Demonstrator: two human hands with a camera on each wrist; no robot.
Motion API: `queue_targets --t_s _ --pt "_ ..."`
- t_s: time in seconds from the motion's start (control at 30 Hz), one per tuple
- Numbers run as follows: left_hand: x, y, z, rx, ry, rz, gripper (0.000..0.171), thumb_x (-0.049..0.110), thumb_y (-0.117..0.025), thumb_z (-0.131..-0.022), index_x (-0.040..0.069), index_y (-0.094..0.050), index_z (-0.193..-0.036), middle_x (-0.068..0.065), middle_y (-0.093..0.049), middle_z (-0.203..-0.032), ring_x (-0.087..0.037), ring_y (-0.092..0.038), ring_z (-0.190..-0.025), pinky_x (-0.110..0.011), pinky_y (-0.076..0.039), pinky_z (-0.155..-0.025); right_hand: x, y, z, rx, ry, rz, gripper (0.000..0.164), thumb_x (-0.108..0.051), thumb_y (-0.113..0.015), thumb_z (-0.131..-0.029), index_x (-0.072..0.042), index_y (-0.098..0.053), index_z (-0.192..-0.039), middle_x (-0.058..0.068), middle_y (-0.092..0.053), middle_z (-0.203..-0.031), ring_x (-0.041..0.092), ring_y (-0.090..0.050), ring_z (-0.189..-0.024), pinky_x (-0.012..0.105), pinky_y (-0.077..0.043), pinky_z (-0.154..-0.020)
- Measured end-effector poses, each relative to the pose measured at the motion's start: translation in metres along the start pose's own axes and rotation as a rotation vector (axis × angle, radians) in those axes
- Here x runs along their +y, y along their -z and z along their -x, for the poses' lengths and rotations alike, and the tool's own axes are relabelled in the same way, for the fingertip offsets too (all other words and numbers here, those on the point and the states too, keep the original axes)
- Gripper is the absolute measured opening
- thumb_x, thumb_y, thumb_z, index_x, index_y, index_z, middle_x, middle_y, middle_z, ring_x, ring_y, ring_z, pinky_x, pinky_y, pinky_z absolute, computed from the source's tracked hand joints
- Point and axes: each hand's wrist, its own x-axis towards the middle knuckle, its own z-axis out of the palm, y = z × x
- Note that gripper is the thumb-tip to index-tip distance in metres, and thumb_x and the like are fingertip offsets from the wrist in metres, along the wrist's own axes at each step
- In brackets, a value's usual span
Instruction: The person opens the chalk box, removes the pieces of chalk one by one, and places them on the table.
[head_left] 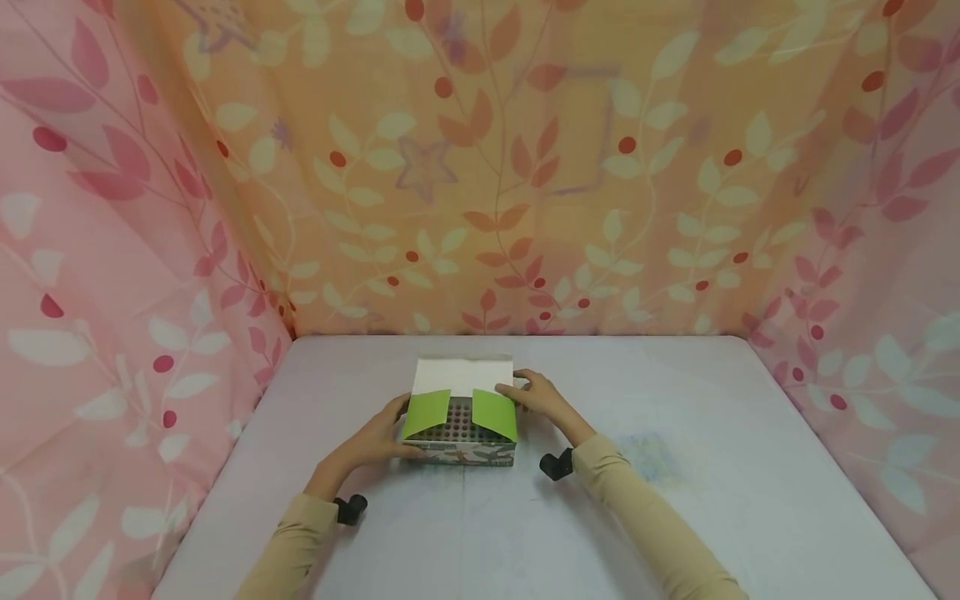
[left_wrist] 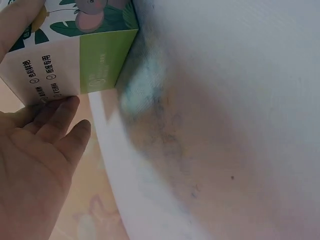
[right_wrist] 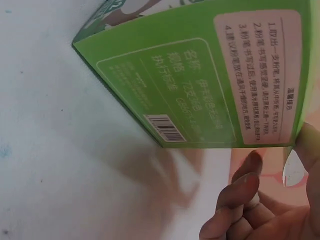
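A chalk box [head_left: 468,454] stands on the table with its white lid [head_left: 453,375] raised at the back. Two green side flaps [head_left: 427,410] lean inward over rows of round chalk ends [head_left: 460,421]. My left hand [head_left: 375,437] grips the left side, thumb at the front; in the left wrist view its fingers [left_wrist: 57,117] touch the printed side panel [left_wrist: 45,75]. At the back right corner, my right hand [head_left: 542,397] holds the box, its thumb over the right flap [head_left: 493,414]. The right wrist view shows the green side panel [right_wrist: 150,85] with a barcode.
A white-covered table [head_left: 712,500] with faint coloured smudges [head_left: 648,454] to the right lies under the box. Patterned curtains [head_left: 495,167] rise behind and at both sides. Small black wrist cameras [head_left: 557,465] sit at both cuffs.
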Motion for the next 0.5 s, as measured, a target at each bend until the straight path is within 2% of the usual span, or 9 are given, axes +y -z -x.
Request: queue_targets --t_s 0.1,0.23,0.37,0.5 --pt "0.004 0.001 0.001 -0.016 0.033 0.001 0.108 0.042 -0.082 -0.064 0.007 -0.021 -0.146 -0.017 -0.032 -0.146 -0.037 -0.035 -0.132 -0.053 -0.032 -0.107 0.0 0.003 0.003 -0.012 0.017 0.05 0.075 -0.05 -0.057 -0.086 -0.002 -0.035 -0.14 0.009 -0.065 -0.08 0.017 -0.06 -0.067 0.026 -0.048 -0.057" --pt "0.017 0.004 0.006 -0.008 0.116 0.025 0.11 0.047 -0.079 -0.066 0.009 -0.016 -0.148 -0.017 -0.026 -0.149 -0.04 -0.035 -0.131 -0.057 -0.034 -0.103 -0.003 0.013 0.015 -0.044 0.056 0.08 0.074 -0.05 -0.05 -0.091 -0.001 -0.03 -0.143 0.012 -0.066 -0.083 0.022 -0.063 -0.069 0.029 -0.05 -0.058" --pt "0.033 0.005 0.013 0.048 0.199 -0.005 0.11 0.051 -0.075 -0.07 0.009 -0.012 -0.148 -0.016 -0.027 -0.149 -0.037 -0.035 -0.132 -0.058 -0.035 -0.102 -0.012 0.024 0.037 -0.055 0.083 0.136 0.071 -0.05 -0.046 -0.092 0.0 -0.034 -0.141 0.014 -0.067 -0.089 0.024 -0.064 -0.072 0.031 -0.051 -0.062" --pt "0.048 0.003 0.022 0.135 0.237 -0.069 0.101 0.05 -0.073 -0.073 0.011 -0.017 -0.147 -0.016 -0.034 -0.144 -0.035 -0.04 -0.128 -0.055 -0.04 -0.098 -0.023 0.023 0.065 -0.005 0.135 0.234 0.069 -0.051 -0.052 -0.089 0.001 -0.044 -0.135 0.013 -0.066 -0.099 0.024 -0.063 -0.085 0.036 -0.052 -0.069"
